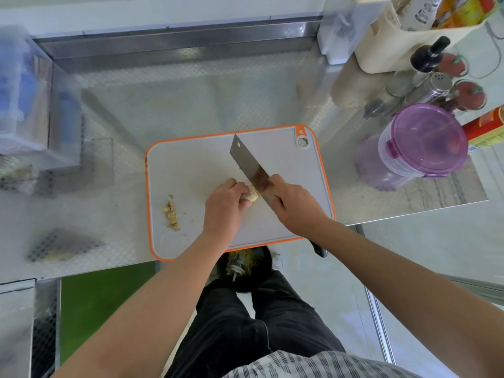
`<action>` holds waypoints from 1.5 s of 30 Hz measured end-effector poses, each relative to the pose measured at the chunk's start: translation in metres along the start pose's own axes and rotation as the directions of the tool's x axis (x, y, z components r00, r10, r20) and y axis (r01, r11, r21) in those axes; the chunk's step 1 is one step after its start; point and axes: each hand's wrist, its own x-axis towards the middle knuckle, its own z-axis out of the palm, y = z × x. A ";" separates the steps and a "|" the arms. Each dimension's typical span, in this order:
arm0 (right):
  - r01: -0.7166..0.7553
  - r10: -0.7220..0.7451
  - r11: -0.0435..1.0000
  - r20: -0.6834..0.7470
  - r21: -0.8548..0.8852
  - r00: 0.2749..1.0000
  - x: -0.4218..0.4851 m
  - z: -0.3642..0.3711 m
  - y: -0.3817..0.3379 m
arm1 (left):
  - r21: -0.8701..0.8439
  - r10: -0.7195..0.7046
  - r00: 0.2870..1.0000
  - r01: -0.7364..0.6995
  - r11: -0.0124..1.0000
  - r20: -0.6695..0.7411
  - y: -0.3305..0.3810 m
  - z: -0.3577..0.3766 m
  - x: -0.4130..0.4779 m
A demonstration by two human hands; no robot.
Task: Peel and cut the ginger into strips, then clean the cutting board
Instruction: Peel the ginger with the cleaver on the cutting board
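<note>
At frame centre, the ginger (252,196) is pinned to the orange-rimmed cutting board (191,165) by the left hand (225,205), its grip curled round the piece. The cleaver (249,167) is clasped by the right hand (291,204), grip closed on the handle, blade set against the ginger's right end. Peelings (171,215) are heaped at the board's lower left. The board is laid on the metal desk (191,99).

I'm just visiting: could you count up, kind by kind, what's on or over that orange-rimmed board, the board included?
hands: 2 (left hand, right hand)
knife: 1
cutting board: 1
ginger piece: 1
pile of ginger scraps: 1
Total: 6
</note>
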 end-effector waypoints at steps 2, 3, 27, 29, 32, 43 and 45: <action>-0.006 0.008 0.999 0.039 -0.051 0.999 -0.007 -0.003 -0.001 | -0.006 0.002 1.000 -0.002 1.000 -0.009 0.000 0.000 0.000; -0.015 0.018 0.997 0.050 -0.072 0.999 -0.009 -0.003 -0.002 | -0.007 0.001 1.000 -0.001 1.000 -0.012 0.000 -0.001 0.000; -0.086 0.086 0.996 0.028 0.005 0.996 0.004 0.027 0.006 | -0.035 0.007 1.000 -0.006 0.999 0.014 -0.001 -0.001 0.000; -0.057 0.058 0.998 -0.011 0.035 0.998 0.009 0.018 0.004 | -0.036 0.002 1.000 -0.002 0.999 0.012 -0.001 -0.001 0.000; -0.007 0.009 0.999 -0.045 0.042 0.999 0.005 0.004 0.002 | -0.022 -0.007 1.000 0.007 1.000 0.010 -0.002 0.000 0.001; -0.040 0.044 0.998 0.079 -0.054 0.996 -0.014 -0.001 0.001 | -0.021 -0.001 1.000 0.001 1.000 -0.001 -0.001 0.000 0.001; -0.048 0.052 0.997 0.079 -0.059 0.996 -0.018 -0.001 0.003 | -0.018 -0.004 1.000 0.004 1.000 -0.003 -0.002 0.000 0.000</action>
